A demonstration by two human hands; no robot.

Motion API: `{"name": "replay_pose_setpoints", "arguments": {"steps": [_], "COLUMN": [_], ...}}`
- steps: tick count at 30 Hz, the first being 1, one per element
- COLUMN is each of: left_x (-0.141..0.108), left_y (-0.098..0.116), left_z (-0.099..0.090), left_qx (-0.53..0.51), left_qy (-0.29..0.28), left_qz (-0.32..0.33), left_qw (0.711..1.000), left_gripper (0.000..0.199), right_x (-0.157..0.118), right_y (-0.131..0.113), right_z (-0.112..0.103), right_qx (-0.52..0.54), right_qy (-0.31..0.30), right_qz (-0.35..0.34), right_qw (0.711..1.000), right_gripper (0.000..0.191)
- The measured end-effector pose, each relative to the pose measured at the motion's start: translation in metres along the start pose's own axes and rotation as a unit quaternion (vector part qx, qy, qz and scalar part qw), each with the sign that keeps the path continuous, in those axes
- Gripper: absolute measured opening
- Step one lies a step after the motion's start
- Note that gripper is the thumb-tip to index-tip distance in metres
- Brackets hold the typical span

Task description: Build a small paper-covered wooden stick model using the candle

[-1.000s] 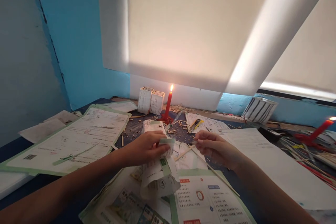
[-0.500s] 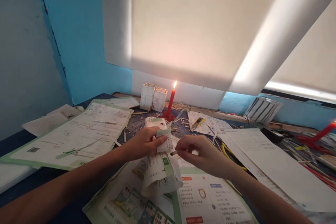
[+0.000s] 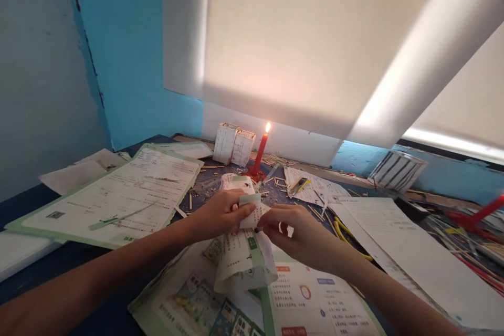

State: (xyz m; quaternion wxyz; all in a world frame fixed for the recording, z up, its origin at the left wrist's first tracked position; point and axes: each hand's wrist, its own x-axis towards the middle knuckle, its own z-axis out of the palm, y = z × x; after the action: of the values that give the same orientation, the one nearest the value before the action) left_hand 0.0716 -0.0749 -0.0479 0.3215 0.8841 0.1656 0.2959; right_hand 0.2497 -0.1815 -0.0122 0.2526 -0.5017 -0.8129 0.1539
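My left hand point(image 3: 230, 210) is closed on a folded, printed sheet of paper point(image 3: 238, 257), the thumb pressing a narrow flap of it. The paper's lower end flares out and hangs over the printed pages below. My right hand point(image 3: 293, 228) is at the paper's right side, thumb and forefinger pinching a small, thin stick with a dark tip point(image 3: 258, 229). Most of that stick is hidden by the fingers, so its kind is unclear. Just beyond the hands, a lit red candle point(image 3: 261, 153) stands upright in a red base.
Behind the candle's left side stand two paper-covered blocks point(image 3: 234, 144). Wood splinters and sticks litter the blue table around it. A yellow cutter point(image 3: 301, 185) lies on paper to the right. Printed sheets point(image 3: 145, 194) cover the left; a second red candle point(image 3: 486, 211) is far right.
My right hand has moved closer to the paper, bringing the stick's dark tip against or very near its edge. My left hand keeps its hold. The whole view has shifted slightly.
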Motion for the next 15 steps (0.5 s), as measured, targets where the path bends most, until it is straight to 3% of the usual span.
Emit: {"name": "replay_pose_setpoints", "arguments": {"steps": [15], "left_x": [0.001], "left_y": [0.006], "left_z": [0.0], "left_qx": [0.015], "left_qy": [-0.003], "left_qz": [0.0], "left_qw": [1.0], "left_gripper": [0.031], "right_x": [-0.008], "right_y": [-0.008], "right_z": [-0.01], "right_qx": [0.001], "right_qy": [-0.061], "right_qz": [0.022], "right_qw": [0.998], "right_gripper": [0.016]}}
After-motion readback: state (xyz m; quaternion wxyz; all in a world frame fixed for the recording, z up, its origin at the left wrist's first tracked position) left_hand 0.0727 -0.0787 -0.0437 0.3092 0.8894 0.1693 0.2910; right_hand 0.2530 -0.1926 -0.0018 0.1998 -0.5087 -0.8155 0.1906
